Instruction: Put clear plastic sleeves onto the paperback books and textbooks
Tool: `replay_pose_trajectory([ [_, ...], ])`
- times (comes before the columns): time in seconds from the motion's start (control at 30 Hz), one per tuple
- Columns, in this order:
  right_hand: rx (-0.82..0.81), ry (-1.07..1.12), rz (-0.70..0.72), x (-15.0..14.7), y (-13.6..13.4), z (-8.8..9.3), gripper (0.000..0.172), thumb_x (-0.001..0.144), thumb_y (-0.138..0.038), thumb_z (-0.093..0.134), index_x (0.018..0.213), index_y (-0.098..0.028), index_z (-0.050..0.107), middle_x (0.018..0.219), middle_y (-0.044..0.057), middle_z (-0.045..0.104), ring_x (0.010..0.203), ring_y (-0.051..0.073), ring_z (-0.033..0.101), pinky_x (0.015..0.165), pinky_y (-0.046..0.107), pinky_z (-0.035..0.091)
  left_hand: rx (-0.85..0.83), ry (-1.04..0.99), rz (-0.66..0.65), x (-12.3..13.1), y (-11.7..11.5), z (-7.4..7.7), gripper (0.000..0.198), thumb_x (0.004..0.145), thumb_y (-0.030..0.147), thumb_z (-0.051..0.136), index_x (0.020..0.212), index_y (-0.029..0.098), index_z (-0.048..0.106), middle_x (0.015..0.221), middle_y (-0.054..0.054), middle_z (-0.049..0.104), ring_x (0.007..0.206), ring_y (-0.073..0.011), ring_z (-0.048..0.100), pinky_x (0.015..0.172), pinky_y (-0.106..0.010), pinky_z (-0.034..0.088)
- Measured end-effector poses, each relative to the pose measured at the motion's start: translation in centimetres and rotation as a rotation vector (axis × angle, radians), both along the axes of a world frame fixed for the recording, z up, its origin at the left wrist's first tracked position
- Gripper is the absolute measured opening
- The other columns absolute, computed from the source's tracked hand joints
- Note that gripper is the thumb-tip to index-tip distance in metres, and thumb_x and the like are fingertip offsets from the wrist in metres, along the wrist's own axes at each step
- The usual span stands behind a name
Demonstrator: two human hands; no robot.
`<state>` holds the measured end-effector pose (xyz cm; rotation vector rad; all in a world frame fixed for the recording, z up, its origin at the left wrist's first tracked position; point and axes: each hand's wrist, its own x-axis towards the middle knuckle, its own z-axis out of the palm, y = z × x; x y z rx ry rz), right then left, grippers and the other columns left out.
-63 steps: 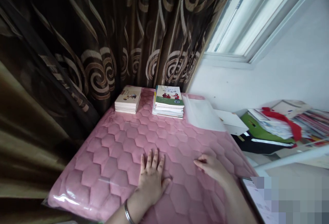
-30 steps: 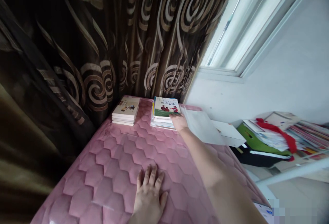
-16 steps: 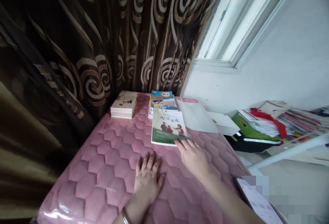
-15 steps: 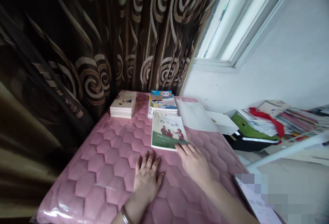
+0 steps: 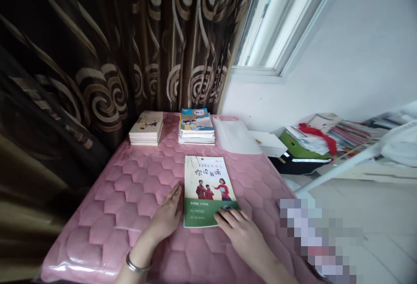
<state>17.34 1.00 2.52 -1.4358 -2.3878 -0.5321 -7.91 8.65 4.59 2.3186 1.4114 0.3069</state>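
A thin book with a white and green cover [image 5: 208, 188] lies flat on the pink quilted table cover [image 5: 130, 188], close to me. My left hand [image 5: 166, 216] rests beside the book's left edge, fingers stretched along it. My right hand [image 5: 239, 229] lies at the book's lower right corner, fingertips on the cover, fingers extended. A metal bangle circles my left wrist. At the far edge stand a stack of books with a blue cover on top [image 5: 196, 126] and a smaller stack of beige books [image 5: 146, 128].
Clear plastic sleeves [image 5: 235, 135] lie right of the stacks. A dark swirl-patterned curtain [image 5: 114, 58] hangs behind the table, a window [image 5: 276, 23] to its right. A white box [image 5: 269, 143] and piled books and papers [image 5: 312, 138] sit off to the right.
My right hand reached to the far stack, drew the green-covered book off it and slid it toward me. My left hand shifted from flat on the cover to the book's left edge.
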Motion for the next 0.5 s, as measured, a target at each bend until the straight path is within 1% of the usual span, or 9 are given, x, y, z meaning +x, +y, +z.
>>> replay_pose_trajectory([
  [0.03,-0.014,-0.005,0.008,-0.1,-0.3,0.1,0.035,0.08,-0.005,0.054,0.106,-0.026,0.064,0.097,0.002,0.07,0.089,0.018,0.062,0.082,0.033,0.044,-0.004,-0.024,-0.018,-0.3,0.0,0.1,0.064,0.083,0.011,0.035,0.146,0.013,0.027,0.153,-0.007,0.024,0.14,-0.0149,0.025,0.113,-0.034,0.029],
  [0.1,-0.075,0.019,0.013,-0.4,-0.8,0.8,0.031,0.081,-0.009,0.056,0.105,-0.027,0.065,0.096,0.002,0.07,0.088,0.019,0.062,0.08,0.033,0.046,0.003,-0.042,-0.041,-0.5,-0.1,0.0,0.055,0.091,0.02,0.033,0.145,0.017,0.03,0.152,-0.006,0.028,0.14,-0.0166,0.026,0.113,-0.038,0.029],
  [0.17,-0.226,0.094,0.023,-0.4,-0.9,2.2,0.024,0.082,-0.016,0.059,0.101,-0.029,0.067,0.097,0.002,0.07,0.089,0.02,0.063,0.079,0.033,0.048,0.035,-0.015,-0.026,-0.2,-0.5,-0.6,0.053,0.094,0.031,0.034,0.145,0.018,0.031,0.152,-0.006,0.03,0.141,-0.0199,0.025,0.113,-0.042,0.028],
  [0.23,-0.415,0.227,0.025,-0.1,-0.2,3.7,0.019,0.085,-0.025,0.058,0.1,-0.031,0.068,0.103,0.001,0.068,0.092,0.019,0.064,0.078,0.031,0.05,0.109,0.021,0.002,0.2,-0.9,-1.6,0.055,0.094,0.035,0.037,0.146,0.019,0.029,0.152,-0.007,0.03,0.141,-0.0215,0.024,0.113,-0.044,0.027],
  [0.27,-0.487,0.31,0.012,0.2,0.5,4.3,0.02,0.087,-0.029,0.055,0.103,-0.031,0.067,0.107,0.001,0.067,0.093,0.018,0.064,0.078,0.03,0.051,0.158,0.031,0.011,0.4,-1.1,-2.1,0.055,0.094,0.035,0.037,0.146,0.02,0.027,0.152,-0.007,0.03,0.141,-0.0214,0.024,0.113,-0.044,0.027],
  [0.33,-0.537,0.488,-0.102,0.9,2.5,5.0,0.024,0.091,-0.034,0.047,0.106,-0.03,0.066,0.113,0.002,0.065,0.092,0.017,0.065,0.076,0.028,0.051,0.246,0.042,0.016,0.5,-1.3,-3.0,0.055,0.094,0.034,0.037,0.147,0.021,0.025,0.151,-0.007,0.032,0.14,-0.0208,0.025,0.112,-0.043,0.027],
  [0.37,-0.526,0.563,-0.199,1.3,3.7,5.0,0.027,0.092,-0.035,0.044,0.107,-0.027,0.065,0.112,0.003,0.066,0.09,0.017,0.065,0.076,0.027,0.051,0.277,0.048,0.015,0.6,-1.3,-3.3,0.055,0.095,0.034,0.037,0.147,0.022,0.024,0.151,-0.007,0.032,0.14,-0.0207,0.025,0.112,-0.042,0.028],
  [0.43,-0.522,0.653,-0.441,2.1,6.4,4.4,0.03,0.09,-0.037,0.046,0.108,-0.021,0.064,0.107,0.007,0.068,0.085,0.018,0.066,0.074,0.027,0.051,0.311,0.065,0.015,0.5,-1.3,-3.5,0.055,0.095,0.034,0.036,0.148,0.022,0.024,0.151,-0.007,0.034,0.14,-0.0206,0.026,0.112,-0.042,0.028],
  [0.5,-0.519,0.695,-0.577,2.7,8.8,3.5,0.033,0.089,-0.037,0.047,0.111,-0.018,0.063,0.105,0.009,0.069,0.09,0.019,0.066,0.077,0.027,0.05,0.316,0.086,0.012,0.5,-1.3,-3.5,0.055,0.095,0.034,0.035,0.148,0.021,0.023,0.151,-0.006,0.034,0.14,-0.0203,0.026,0.112,-0.041,0.028],
])
